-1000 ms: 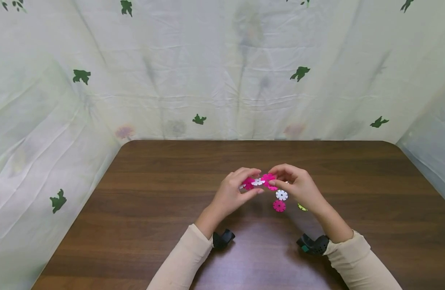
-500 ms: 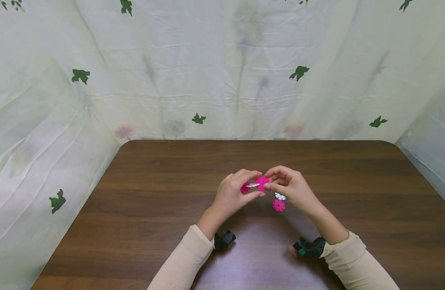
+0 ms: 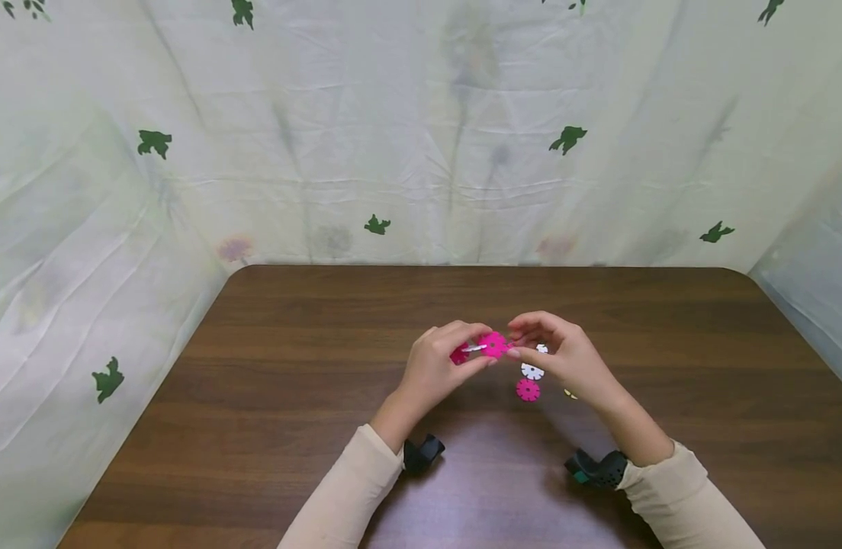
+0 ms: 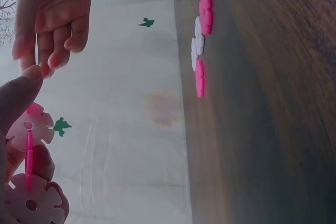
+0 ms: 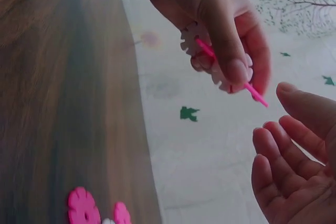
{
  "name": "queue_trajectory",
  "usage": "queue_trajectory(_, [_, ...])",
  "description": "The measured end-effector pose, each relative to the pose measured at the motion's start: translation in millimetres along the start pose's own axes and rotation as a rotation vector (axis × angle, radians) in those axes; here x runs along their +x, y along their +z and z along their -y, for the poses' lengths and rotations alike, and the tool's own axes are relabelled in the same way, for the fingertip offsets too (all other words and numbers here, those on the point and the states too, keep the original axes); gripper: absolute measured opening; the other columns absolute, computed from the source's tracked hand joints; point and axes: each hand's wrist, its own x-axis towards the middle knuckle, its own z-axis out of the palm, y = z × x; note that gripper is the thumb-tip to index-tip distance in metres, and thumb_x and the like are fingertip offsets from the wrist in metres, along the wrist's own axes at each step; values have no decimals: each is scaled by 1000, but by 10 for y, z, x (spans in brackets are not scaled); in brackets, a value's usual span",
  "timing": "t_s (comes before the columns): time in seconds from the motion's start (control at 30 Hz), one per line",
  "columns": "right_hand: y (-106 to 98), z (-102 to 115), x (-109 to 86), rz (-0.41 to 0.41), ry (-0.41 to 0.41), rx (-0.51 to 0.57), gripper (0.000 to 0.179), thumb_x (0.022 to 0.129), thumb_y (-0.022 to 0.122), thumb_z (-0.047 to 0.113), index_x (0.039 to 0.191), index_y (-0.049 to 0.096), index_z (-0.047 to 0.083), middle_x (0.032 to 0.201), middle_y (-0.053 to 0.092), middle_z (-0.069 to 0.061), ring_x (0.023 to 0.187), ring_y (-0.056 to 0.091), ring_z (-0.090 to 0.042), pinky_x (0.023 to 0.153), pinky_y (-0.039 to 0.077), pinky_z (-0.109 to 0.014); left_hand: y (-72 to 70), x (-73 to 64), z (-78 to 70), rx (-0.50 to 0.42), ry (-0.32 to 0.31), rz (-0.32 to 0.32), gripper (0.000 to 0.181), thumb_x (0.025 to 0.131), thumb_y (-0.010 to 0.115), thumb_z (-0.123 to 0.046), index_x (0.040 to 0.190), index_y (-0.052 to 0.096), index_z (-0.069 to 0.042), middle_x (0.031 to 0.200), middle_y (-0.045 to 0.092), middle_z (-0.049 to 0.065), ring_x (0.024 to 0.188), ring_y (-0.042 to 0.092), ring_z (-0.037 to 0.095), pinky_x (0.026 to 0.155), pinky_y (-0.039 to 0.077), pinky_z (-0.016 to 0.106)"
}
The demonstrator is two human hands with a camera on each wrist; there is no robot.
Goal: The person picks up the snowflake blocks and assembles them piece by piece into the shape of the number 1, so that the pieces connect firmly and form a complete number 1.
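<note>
Pink and white discs (image 3: 493,345), already joined, were pinched in the left grip (image 3: 429,364); below the loosely spread right grip (image 3: 564,349), spare discs (image 3: 528,390) lay seemingly unjoined.

- Place: curtained-off desk booth, recording-setup style. Can't tell if the wider room is home, lab or office.
- Pale fabric sheet (image 3: 421,114) hangs behind and along both sides, creases showing.
- Sheet print: dark green bird shapes (image 3: 567,139), faded flowers (image 3: 235,248), leafy tree (image 5: 310,3) in right wrist view.
- Wood-grain desk (image 3: 270,381), rounded far corners, far edge just by the sheet.
- Black wrist units (image 3: 423,454) at both beige sleeves (image 3: 345,492): worn camera gear.
</note>
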Motion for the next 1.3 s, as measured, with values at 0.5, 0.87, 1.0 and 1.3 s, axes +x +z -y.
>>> queue_trajectory(0.5, [-206, -124, -245, 15, 50, -220, 38, 74, 72, 4, 109, 57, 1, 91, 59, -10, 76, 57, -16, 65, 47, -26, -23, 26, -1, -17, -6, 0, 33, 68, 79, -23, 97, 67, -12, 86, 64, -4, 71, 58, 8, 62, 41, 20])
queue_trajectory(0.87, [-153, -532, -359, 99, 18, -297, 36, 71, 74, 2, 105, 60, 0, 85, 58, -7, 74, 55, -19, 64, 46, -29, -37, 33, 7, -17, -9, 5, 33, 70, 78, -23, 98, 67, -12, 87, 64, -4, 73, 56, 6, 64, 41, 19])
queue_trajectory(1.0, [-146, -677, -377, 153, 23, -322, 34, 74, 73, 7, 106, 62, 6, 89, 58, 0, 79, 54, -15, 69, 45, -28, -44, 34, 8, -14, -14, 7, 32, 70, 78, -23, 98, 67, -12, 86, 64, -4, 73, 56, 5, 64, 41, 19])
queue_trajectory(1.3, [-117, -720, -383, 246, 93, -392, 30, 79, 69, 12, 108, 64, 9, 102, 55, 1, 93, 53, -17, 79, 43, -34, -56, 28, 10, -8, -19, 10, 32, 70, 78, -22, 98, 67, -11, 86, 64, -4, 73, 56, 6, 64, 42, 21])
